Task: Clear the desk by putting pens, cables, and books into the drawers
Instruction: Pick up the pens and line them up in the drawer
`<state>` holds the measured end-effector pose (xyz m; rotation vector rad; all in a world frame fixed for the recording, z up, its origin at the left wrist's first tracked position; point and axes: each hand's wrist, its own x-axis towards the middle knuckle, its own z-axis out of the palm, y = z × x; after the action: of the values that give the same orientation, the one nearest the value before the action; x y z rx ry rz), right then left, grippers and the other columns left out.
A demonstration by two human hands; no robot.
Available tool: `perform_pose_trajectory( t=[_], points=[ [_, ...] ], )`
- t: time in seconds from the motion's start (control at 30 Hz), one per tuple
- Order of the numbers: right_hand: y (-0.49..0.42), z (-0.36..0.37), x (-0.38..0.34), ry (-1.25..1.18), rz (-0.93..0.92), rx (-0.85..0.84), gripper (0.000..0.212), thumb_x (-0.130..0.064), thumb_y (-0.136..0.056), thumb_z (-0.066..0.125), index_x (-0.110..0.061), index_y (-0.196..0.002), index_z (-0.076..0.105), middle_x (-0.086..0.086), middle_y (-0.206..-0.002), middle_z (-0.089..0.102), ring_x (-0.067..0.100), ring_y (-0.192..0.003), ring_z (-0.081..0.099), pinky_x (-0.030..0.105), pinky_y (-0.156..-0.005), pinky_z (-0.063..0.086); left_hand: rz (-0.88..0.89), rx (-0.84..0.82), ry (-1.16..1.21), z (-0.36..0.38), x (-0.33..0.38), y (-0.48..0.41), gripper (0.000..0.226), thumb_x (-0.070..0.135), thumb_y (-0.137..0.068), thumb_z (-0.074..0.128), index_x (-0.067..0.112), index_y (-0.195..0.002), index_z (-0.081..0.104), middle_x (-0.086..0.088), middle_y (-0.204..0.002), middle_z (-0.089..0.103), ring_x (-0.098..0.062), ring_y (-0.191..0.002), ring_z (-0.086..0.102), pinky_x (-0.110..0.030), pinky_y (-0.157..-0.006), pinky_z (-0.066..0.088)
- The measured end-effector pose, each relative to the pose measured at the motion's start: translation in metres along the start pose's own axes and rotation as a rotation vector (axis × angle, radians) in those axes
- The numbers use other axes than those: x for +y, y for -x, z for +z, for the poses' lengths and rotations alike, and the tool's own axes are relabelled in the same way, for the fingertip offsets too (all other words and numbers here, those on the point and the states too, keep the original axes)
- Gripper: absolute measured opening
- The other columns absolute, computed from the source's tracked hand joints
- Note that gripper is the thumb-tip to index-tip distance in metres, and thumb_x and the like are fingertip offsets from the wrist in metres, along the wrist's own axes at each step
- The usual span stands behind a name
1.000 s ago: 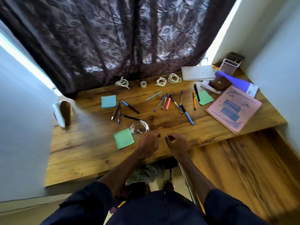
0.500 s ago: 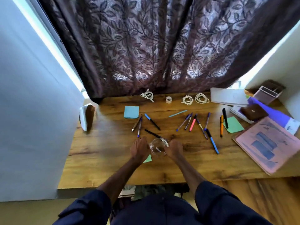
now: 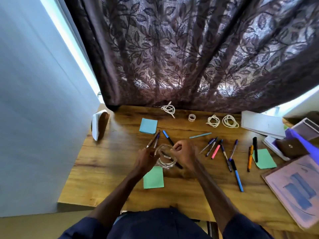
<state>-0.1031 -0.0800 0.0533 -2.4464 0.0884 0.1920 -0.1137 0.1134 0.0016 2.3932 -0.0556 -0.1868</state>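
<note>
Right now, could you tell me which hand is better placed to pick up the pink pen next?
Probably the right. The right hand is beside the glass dish on the side where the pink pen lies; the left hand is across the dish, farther away.

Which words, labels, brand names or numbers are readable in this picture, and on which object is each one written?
No text can be read here.
On the pink book: blue printed blocks, too blurred to read.
On the black pen at the glass dish: a white label, too small to read.
On the white notepad: one tiny mark, unreadable.
</note>
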Motion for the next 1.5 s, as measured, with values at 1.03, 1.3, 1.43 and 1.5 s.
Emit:
perform_pose_trajectory(
  t=[1.03, 1.3, 1.43, 1.5],
  points=[
    [-0.025, 0.175, -0.124, -0.079, -0.127, -0.332, 0.011, -0.024, -0.086, 0.072, -0.019, -0.093, 0.078, -0.008, -0.087, 0.075, 0.000, -0.077, 0.068, 0.014, -0.066, 0.053, -0.809, 0.292, -0.087, -0.174, -0.213, 0.043, 0.029, 0.020, -0.087, 0.065, -0.004, -0.070, 0.066, -0.027, -0.080, 0.068, -0.042, -0.075, 0.065, -0.034, -0.059, 0.041],
    [-0.005, 0.173, -0.107, -0.089, -0.020, -0.294, 0.008, -0.022, -0.088, 0.071, -0.019, -0.092, 0.077, -0.010, -0.086, 0.074, -0.001, -0.078, 0.068, 0.013, -0.067, 0.052, -0.782, 0.239, -0.258, -0.176, -0.230, 0.054, 0.041, 0.033, -0.093, 0.059, -0.007, -0.089, 0.069, -0.031, -0.096, 0.069, -0.047, -0.088, 0.068, -0.044, -0.069, 0.054],
    [0.007, 0.156, -0.085, -0.119, 0.060, -0.228, 0.006, -0.022, -0.088, 0.073, -0.021, -0.093, 0.077, -0.012, -0.088, 0.074, -0.002, -0.081, 0.067, 0.008, -0.066, 0.048, -0.802, 0.241, -0.249, -0.173, -0.225, 0.057, 0.045, 0.038, -0.093, 0.058, -0.006, -0.092, 0.068, -0.031, -0.100, 0.068, -0.048, -0.093, 0.066, -0.044, -0.072, 0.053],
    [0.014, 0.148, -0.073, -0.149, 0.114, -0.187, 0.005, -0.021, -0.088, 0.073, -0.023, -0.091, 0.077, -0.013, -0.088, 0.073, -0.003, -0.080, 0.066, 0.008, -0.066, 0.047, -0.814, 0.234, -0.258, -0.173, -0.216, 0.055, 0.040, 0.034, -0.092, 0.058, -0.005, -0.094, 0.069, -0.030, -0.102, 0.068, -0.047, -0.095, 0.065, -0.044, -0.074, 0.052]
  ],
)
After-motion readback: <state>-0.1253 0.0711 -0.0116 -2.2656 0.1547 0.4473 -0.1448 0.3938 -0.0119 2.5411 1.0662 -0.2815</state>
